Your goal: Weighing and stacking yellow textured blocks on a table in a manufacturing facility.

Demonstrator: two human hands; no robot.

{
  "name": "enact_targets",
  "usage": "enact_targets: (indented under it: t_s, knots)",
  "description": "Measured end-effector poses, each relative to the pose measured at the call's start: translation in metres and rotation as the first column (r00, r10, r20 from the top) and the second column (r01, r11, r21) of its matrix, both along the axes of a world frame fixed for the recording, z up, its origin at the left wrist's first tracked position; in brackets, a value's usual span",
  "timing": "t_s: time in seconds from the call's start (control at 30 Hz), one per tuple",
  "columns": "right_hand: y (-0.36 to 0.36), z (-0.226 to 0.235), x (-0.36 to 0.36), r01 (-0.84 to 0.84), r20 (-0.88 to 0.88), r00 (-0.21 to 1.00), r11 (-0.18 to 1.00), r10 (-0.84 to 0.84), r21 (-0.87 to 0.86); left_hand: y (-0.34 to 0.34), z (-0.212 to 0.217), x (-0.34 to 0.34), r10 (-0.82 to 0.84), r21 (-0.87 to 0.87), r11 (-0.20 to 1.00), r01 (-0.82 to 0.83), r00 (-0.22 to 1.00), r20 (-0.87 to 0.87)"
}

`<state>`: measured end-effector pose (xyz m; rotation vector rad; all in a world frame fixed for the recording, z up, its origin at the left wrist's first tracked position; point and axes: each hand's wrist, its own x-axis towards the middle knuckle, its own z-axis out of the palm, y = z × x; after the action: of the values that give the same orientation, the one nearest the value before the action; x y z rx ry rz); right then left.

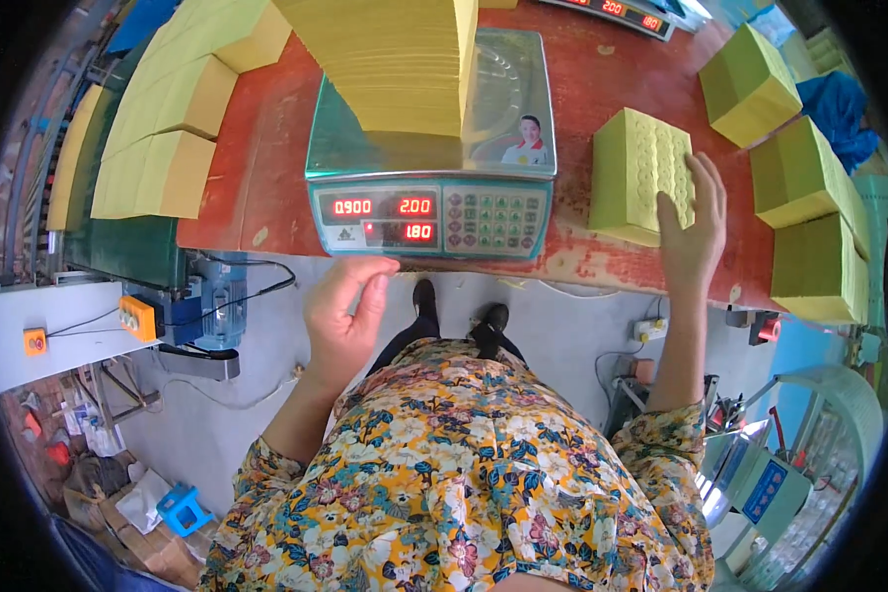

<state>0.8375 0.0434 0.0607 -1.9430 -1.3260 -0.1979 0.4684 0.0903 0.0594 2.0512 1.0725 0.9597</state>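
Note:
A tall stack of yellow paper (395, 74), with fine layered edges, stands on the pan of a digital scale (508, 89); its top runs out of view. My left hand (343, 321) is in front of the scale's lit display, fingers curled together with the thumb close by, and nothing shows in it. To the right of the scale, a smaller yellow paper block (624, 178) with rows of round marks on top rests on the red table. My right hand (696, 227) is at this block's right side, fingers and thumb apart; whether they press on it is hard to tell.
Rows of yellow paper blocks (163, 128) stand at the far left beside a dark green belt (133, 252). Several more blocks (799, 173) line the right edge of the red table (257, 187), near blue plastic (839, 109). A second scale display (617, 12) shows at the back.

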Motion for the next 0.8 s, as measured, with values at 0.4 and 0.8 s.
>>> enact_targets:
  t_s: [0.4,0.8]
  knots:
    - [0.007,-0.006,-0.074,-0.381,-0.577,0.721,0.915,0.383,0.131,0.042,0.023,-0.007,0.246,-0.107,0.969,-0.223,0.919,0.307]
    - [0.133,-0.003,-0.121,-0.309,-0.729,0.461,0.862,0.506,0.403,0.251,0.012,0.037,0.155,-0.456,0.811,0.366,0.618,0.771]
